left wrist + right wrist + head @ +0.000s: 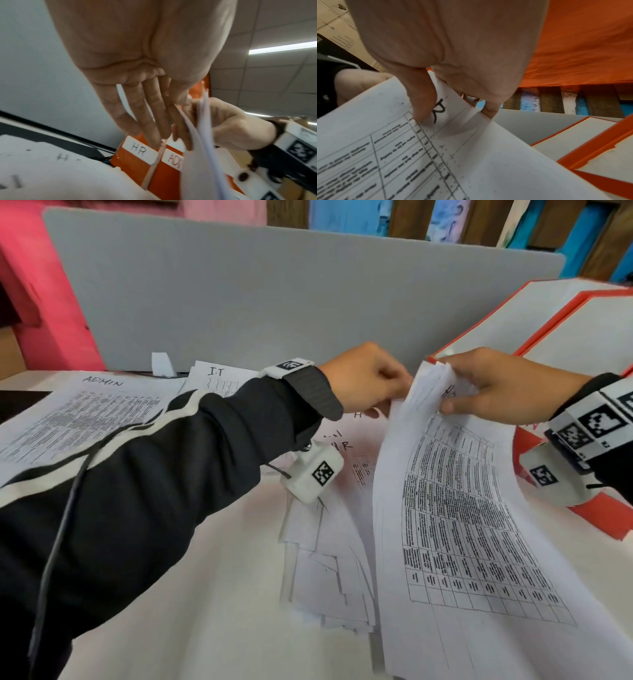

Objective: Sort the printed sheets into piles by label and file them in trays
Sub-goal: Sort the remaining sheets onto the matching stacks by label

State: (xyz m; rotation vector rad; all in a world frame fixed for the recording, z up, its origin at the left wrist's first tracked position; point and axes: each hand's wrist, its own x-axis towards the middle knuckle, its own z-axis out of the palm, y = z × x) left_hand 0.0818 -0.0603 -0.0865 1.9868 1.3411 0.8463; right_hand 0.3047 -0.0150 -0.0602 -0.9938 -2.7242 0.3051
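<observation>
My right hand (449, 392) grips the top edge of a sheaf of printed sheets (462, 508) marked HR, raised off the table and hanging toward me. In the right wrist view my right hand (453, 113) has its thumb (422, 108) pressed on the top sheet (402, 155) beside the written R, with the fingers behind. My left hand (400, 400) pinches the sheaf's left top edge. The left wrist view shows my left hand (173, 136) with a sheet edge (190, 129) between thumb and fingers. Beyond it stand orange trays labelled HR (140, 150) and ADM (173, 161).
An ADMIN pile (78, 419) lies at the left and an I.T pile (219, 381) behind my left sleeve. A fanned HR pile (329, 559) lies under the raised sheaf. Orange trays (548, 316) stand at the right, and a grey partition (239, 285) bounds the back.
</observation>
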